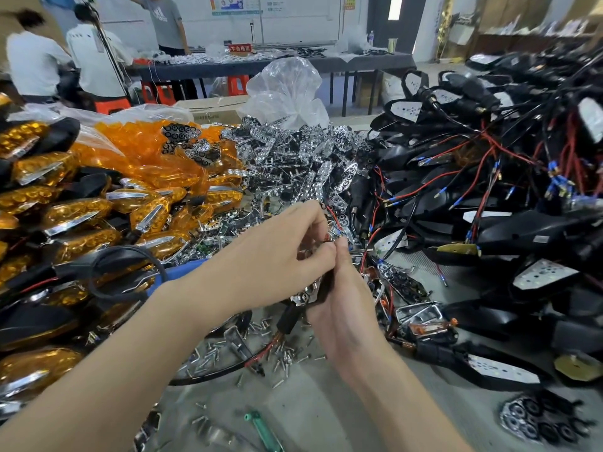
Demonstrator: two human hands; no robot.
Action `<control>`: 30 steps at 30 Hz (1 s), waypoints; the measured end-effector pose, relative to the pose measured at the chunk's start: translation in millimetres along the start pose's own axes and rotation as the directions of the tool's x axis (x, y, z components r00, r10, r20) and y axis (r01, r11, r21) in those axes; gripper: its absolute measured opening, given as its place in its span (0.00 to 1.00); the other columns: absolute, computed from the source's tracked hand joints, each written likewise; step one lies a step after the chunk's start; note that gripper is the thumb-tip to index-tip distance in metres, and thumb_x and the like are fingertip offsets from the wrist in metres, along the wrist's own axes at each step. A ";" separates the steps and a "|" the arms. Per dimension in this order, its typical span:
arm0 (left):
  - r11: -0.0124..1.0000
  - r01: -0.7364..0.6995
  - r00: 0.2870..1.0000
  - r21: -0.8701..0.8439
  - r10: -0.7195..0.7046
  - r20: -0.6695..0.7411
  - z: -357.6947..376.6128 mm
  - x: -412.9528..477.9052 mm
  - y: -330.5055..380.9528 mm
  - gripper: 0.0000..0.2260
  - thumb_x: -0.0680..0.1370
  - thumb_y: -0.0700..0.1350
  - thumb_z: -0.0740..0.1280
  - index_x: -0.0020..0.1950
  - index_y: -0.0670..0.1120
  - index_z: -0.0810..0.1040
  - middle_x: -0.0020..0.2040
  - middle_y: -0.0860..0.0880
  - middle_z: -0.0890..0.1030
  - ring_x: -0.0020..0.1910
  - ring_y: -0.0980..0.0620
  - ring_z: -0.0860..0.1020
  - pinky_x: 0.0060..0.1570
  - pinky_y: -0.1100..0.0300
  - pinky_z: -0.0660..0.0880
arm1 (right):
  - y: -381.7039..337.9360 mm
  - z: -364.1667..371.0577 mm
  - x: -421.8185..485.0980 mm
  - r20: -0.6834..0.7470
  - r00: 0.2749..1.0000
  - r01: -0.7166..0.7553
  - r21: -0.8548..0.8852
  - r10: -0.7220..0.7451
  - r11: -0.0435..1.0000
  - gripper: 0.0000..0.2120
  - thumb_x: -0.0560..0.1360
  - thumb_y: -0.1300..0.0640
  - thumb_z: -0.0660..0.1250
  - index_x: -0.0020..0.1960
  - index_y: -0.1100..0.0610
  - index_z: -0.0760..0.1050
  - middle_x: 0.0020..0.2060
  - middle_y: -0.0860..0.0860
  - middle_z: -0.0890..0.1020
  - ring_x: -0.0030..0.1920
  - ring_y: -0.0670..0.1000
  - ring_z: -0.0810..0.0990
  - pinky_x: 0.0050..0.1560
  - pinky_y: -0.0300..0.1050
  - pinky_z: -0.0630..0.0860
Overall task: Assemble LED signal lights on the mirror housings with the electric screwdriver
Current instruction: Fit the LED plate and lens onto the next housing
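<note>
LED ASSY BENCH: A worker's left hand (277, 256) and right hand (346, 314) met at bench centre over one signal light (305, 296), a black body w/ a chrome reflector face. The right-hand fingers were curled round the body from below, thumb raised. The left thumb & forefinger were pinched on thin red/black wires (328, 239) at the unit's upper end, other fingers bent.

The unit's long axis ran steeply, top end away from the camera. Its black stem (288, 318) pointed down-left toward the wearer, w/ red leads trailing onto loose screws (284, 353) on the grey bench (326, 412).

Only clear writing: a red sign (240, 48) reading "不合格区" on the far table (326, 62). The white chest logo on a grey T-shirt (163, 21) in the bkgd and the wall posters (228, 3) were too blurred to read.

Left: amber-lens lights (81, 210), piled. Centre: chrome reflectors (293, 164) heaped below a clear plastic bag (287, 86). Right: black mirror housings (505, 223) tangled in red & black wiring. A green-handled tool (261, 429) lay near the bottom edge.
</note>
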State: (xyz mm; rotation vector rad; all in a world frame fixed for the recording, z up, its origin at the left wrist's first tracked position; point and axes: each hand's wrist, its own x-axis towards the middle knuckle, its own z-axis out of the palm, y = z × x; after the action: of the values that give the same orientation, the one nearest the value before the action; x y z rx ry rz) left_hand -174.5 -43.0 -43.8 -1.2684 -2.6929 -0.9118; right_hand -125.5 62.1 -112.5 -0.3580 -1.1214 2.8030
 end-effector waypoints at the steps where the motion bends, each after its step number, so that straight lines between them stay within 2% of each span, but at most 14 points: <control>1: 1.000 0.004 1.000 0.004 -0.004 -0.001 0.1 -0.6 0.7 0.08 0.75 0.61 0.57 0.45 0.58 0.66 0.42 0.61 0.73 0.33 0.56 0.71 0.33 0.58 0.68 | 0.7 -0.4 0.1 -0.002 1.000 -0.005 -0.016 0.005 1.000 0.31 0.75 0.38 0.61 0.73 0.54 0.73 0.60 0.55 0.85 0.60 0.50 0.84 0.58 0.52 0.83; 4: 0.999 0.011 1.000 0.040 -0.011 -0.014 0.3 -0.4 3.1 0.07 0.75 0.58 0.58 0.44 0.57 0.65 0.38 0.56 0.74 0.33 0.54 0.72 0.33 0.54 0.70 | 2.9 -2.4 1.7 -0.028 0.999 -0.036 -0.067 0.034 0.997 0.25 0.81 0.37 0.59 0.71 0.50 0.76 0.61 0.51 0.85 0.64 0.48 0.82 0.70 0.60 0.74; 9: 0.998 0.030 0.999 0.058 -0.029 -0.022 3.5 3.3 5.9 0.04 0.75 0.56 0.59 0.47 0.57 0.67 0.38 0.54 0.75 0.35 0.56 0.73 0.34 0.55 0.71 | 3.2 -2.8 3.3 -0.027 0.998 -0.054 -0.027 0.054 0.998 0.20 0.83 0.39 0.58 0.67 0.48 0.78 0.63 0.51 0.84 0.66 0.49 0.80 0.72 0.62 0.72; 11: 0.999 0.048 0.998 0.011 -0.047 -0.029 7.5 4.2 4.8 0.04 0.78 0.55 0.61 0.52 0.58 0.69 0.42 0.55 0.76 0.39 0.57 0.75 0.38 0.57 0.74 | 1.5 -3.3 2.9 0.014 0.999 -0.032 -0.004 0.032 0.999 0.23 0.83 0.39 0.56 0.67 0.52 0.78 0.61 0.53 0.85 0.64 0.51 0.82 0.68 0.63 0.76; 14: 0.997 0.076 0.996 -0.023 -0.076 -0.042 8.2 2.2 2.7 0.06 0.80 0.56 0.60 0.56 0.58 0.72 0.48 0.60 0.75 0.47 0.64 0.76 0.41 0.69 0.71 | -2.2 -4.1 1.6 0.071 0.997 0.005 0.018 -0.006 1.000 0.27 0.83 0.38 0.54 0.68 0.56 0.77 0.60 0.55 0.85 0.62 0.51 0.83 0.59 0.53 0.82; 16: 0.992 0.115 0.991 -0.057 -0.119 -0.064 3.0 -3.9 0.1 0.07 0.81 0.57 0.60 0.57 0.59 0.73 0.49 0.61 0.77 0.46 0.64 0.78 0.41 0.69 0.74 | -4.7 -4.8 2.0 0.066 0.998 0.012 0.026 -0.013 1.000 0.28 0.82 0.38 0.55 0.67 0.58 0.78 0.59 0.56 0.85 0.61 0.53 0.84 0.58 0.52 0.82; 18: 0.978 0.180 0.977 -0.102 -0.190 -0.099 -4.1 -16.4 -3.7 0.06 0.81 0.56 0.60 0.56 0.60 0.73 0.47 0.62 0.79 0.46 0.63 0.78 0.43 0.68 0.75 | -8.5 -6.4 5.3 0.013 1.000 0.009 0.058 -0.009 0.998 0.23 0.83 0.39 0.58 0.57 0.56 0.80 0.50 0.52 0.87 0.50 0.52 0.85 0.50 0.50 0.82; 21: 0.931 0.298 0.940 -0.211 -0.324 -0.105 -10.1 -42.2 -8.0 0.04 0.81 0.54 0.61 0.54 0.62 0.74 0.47 0.63 0.79 0.45 0.57 0.79 0.43 0.61 0.76 | -15.2 -9.7 9.4 -0.051 0.999 0.002 0.169 0.006 0.986 0.17 0.83 0.41 0.60 0.48 0.53 0.76 0.36 0.50 0.80 0.35 0.49 0.80 0.36 0.46 0.77; 24: 0.890 0.399 0.892 -0.220 -0.432 -0.130 -8.8 -63.7 -7.8 0.04 0.81 0.52 0.62 0.51 0.61 0.75 0.45 0.64 0.80 0.39 0.55 0.79 0.37 0.59 0.75 | -17.3 -11.7 10.2 -0.061 0.997 -0.027 0.246 0.044 0.969 0.16 0.83 0.42 0.59 0.45 0.52 0.75 0.34 0.50 0.79 0.32 0.49 0.79 0.32 0.45 0.76; 26: 0.871 0.479 0.852 -0.108 -0.491 -0.183 -7.2 -67.8 -9.0 0.04 0.81 0.50 0.62 0.49 0.59 0.75 0.40 0.60 0.81 0.35 0.56 0.78 0.33 0.59 0.74 | -17.8 -12.7 9.5 -0.058 0.997 -0.035 0.295 0.055 0.955 0.16 0.83 0.43 0.60 0.45 0.53 0.75 0.35 0.50 0.79 0.32 0.50 0.78 0.31 0.45 0.76; 27: 0.840 0.535 0.819 -0.091 -0.542 -0.190 -5.5 -67.7 -8.9 0.05 0.81 0.50 0.62 0.48 0.56 0.77 0.37 0.56 0.82 0.32 0.55 0.78 0.33 0.59 0.76 | -18.6 -13.5 9.2 -0.052 0.997 -0.033 0.311 0.051 0.950 0.16 0.83 0.43 0.60 0.45 0.53 0.74 0.35 0.50 0.79 0.32 0.50 0.78 0.31 0.45 0.76; 28: 0.775 0.601 0.758 -0.196 -0.630 -0.167 -2.3 -66.5 -9.1 0.07 0.82 0.49 0.62 0.48 0.53 0.78 0.36 0.53 0.83 0.30 0.55 0.79 0.33 0.58 0.78 | -19.6 -14.3 9.3 -0.044 0.998 -0.028 0.322 0.045 0.946 0.15 0.83 0.43 0.59 0.45 0.53 0.74 0.35 0.50 0.78 0.32 0.50 0.78 0.31 0.45 0.76; 29: 0.647 0.647 0.679 -0.404 -0.730 -0.081 1.1 -64.9 -7.4 0.08 0.82 0.47 0.62 0.49 0.48 0.79 0.36 0.50 0.85 0.31 0.55 0.81 0.33 0.58 0.80 | -21.1 -15.2 9.2 -0.039 0.999 -0.020 0.326 0.035 0.945 0.15 0.83 0.44 0.59 0.45 0.53 0.73 0.35 0.50 0.78 0.32 0.50 0.78 0.31 0.45 0.76; 30: 0.431 0.637 0.601 -0.640 -0.797 0.061 4.7 -61.6 -4.5 0.09 0.82 0.46 0.63 0.50 0.42 0.79 0.37 0.46 0.86 0.34 0.53 0.84 0.34 0.58 0.82 | -22.5 -16.3 9.2 -0.036 0.999 -0.009 0.325 0.022 0.946 0.15 0.83 0.44 0.59 0.45 0.53 0.73 0.35 0.50 0.77 0.32 0.50 0.77 0.31 0.45 0.75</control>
State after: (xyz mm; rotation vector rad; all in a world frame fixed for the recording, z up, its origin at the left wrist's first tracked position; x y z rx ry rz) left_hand -135.5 -85.7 -66.2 0.2150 -2.7635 -1.9859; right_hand -130.2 90.9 -110.0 -0.3874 -0.6310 2.9098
